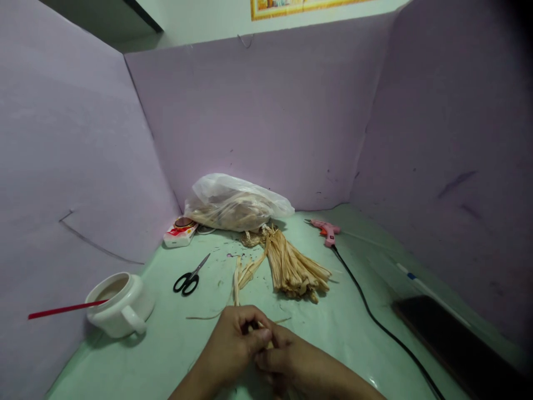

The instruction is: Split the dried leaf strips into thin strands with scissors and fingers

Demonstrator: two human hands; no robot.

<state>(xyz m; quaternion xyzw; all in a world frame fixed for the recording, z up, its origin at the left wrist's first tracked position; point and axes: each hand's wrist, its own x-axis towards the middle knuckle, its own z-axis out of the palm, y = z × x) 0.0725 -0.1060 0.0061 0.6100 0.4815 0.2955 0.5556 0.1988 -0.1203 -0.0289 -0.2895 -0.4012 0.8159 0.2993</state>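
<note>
Both hands meet at the near centre of the worktop, low over its green surface. The left hand has its grip clenched on a thin dry strip; only a short pale piece of it shows between the fingers. The right hand curls against the same place, but I cannot tell if its grip really pinches the strip. I think such a brittle strip asks for a gentle pinch close to the working point, with the thumbs pressing flat so it bends and does not crack. Just beyond the hands lie some loose strips. A thick bundle of strips lies a little to the right of them, and a plastic bag with more material is far at the purple partition. The scissors lie to the left. A white cup with a red stick stands near left. The pink glue gun is far right, and its black cord runs close past the right forearm, where I judge a sleeve or elbow could catch it
</note>
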